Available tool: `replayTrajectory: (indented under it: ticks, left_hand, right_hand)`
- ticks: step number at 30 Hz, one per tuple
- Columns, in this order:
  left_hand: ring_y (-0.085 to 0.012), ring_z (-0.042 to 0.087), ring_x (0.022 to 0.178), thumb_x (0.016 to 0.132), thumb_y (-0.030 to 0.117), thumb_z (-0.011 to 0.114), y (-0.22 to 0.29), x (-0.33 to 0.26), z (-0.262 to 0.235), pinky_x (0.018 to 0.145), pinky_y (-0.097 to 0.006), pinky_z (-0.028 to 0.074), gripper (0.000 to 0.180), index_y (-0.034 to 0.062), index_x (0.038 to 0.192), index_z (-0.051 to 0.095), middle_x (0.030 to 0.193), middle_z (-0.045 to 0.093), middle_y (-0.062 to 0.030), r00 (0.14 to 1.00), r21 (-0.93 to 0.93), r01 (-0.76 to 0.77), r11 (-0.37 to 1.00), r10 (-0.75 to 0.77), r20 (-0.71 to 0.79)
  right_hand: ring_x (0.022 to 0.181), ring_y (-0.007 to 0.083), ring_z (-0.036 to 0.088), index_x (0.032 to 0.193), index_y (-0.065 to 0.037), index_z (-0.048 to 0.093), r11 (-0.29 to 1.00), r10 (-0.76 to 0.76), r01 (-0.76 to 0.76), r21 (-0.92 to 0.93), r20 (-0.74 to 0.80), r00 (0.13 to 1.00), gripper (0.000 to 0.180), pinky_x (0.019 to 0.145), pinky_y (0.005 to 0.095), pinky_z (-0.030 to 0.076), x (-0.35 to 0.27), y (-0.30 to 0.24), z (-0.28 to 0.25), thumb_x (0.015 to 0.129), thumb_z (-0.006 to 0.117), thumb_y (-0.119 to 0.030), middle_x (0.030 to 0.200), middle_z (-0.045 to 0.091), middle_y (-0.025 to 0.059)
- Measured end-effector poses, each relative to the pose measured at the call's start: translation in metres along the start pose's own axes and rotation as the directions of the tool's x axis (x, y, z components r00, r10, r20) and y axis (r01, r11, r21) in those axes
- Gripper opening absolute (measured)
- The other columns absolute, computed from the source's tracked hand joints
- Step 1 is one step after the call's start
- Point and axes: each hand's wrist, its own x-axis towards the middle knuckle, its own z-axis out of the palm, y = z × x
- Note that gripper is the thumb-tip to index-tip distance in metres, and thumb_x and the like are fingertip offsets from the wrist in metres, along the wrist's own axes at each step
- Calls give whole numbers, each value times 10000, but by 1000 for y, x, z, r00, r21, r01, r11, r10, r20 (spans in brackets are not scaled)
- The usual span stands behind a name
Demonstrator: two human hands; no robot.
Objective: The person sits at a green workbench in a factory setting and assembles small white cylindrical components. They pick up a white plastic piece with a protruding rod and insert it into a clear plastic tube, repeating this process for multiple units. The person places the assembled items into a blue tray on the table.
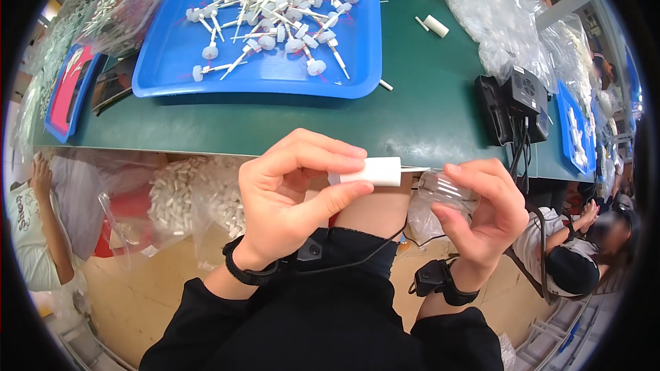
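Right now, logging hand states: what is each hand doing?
Left hand: closed, pinching a white cylinder between thumb and fingers.
Right hand: closed around a small clear plastic piece.

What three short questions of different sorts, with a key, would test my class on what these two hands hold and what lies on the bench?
1. True or false: the left hand pinches a white cylinder with a thin pin at its end.
2. What does the right hand hold? A) a blue tray B) a small clear plastic bag C) a black box
3. Fill in: the white stemmed parts lie heaped in a ____ tray on the green bench.

Key: 1 true; 2 B, the clear bag; 3 blue.
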Motion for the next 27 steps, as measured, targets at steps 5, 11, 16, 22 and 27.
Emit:
replayTrajectory:
  ticks: [5,11,16,22,27]
  left_hand:
    - [-166,623,852,697,-134,693,3,-4,0,690,-252,524,220,-17,881,662,955,625,-153,1000,-16,-9,1000,9,-16]
    - [-153,624,821,704,-129,694,1,-3,7,615,-228,525,208,-19,878,664,954,624,-157,999,-4,-14,1000,14,32]
    - [-191,623,866,685,-138,690,-2,-8,4,747,-277,494,236,-22,888,653,933,628,-154,993,8,119,993,-119,18]
    - [-202,640,803,683,-139,688,8,6,-9,712,-282,519,184,-40,837,664,878,643,-171,929,3,321,947,-315,194]
    - [-207,644,803,670,-140,694,10,12,-14,699,-276,528,186,-45,827,666,878,643,-173,910,14,347,938,-340,239]
  right_hand:
    - [663,168,594,918,21,682,999,32,-32,3,-154,988,393,581,248,462,-12,-2,-2,537,776,4,805,628,136]
    - [621,128,582,934,0,683,999,14,-16,35,35,999,362,562,226,457,-3,2,6,589,789,-28,797,649,99]
    - [613,125,593,929,10,679,991,69,-68,117,-6,998,350,556,220,460,-10,6,16,601,792,-38,807,657,110]
    - [677,165,620,933,19,675,993,59,-56,107,-24,998,347,594,246,480,-18,10,22,615,789,-61,814,667,127]
    - [697,182,629,932,18,674,985,68,-67,161,-1,998,335,612,255,491,-21,11,26,626,784,-62,830,674,120]
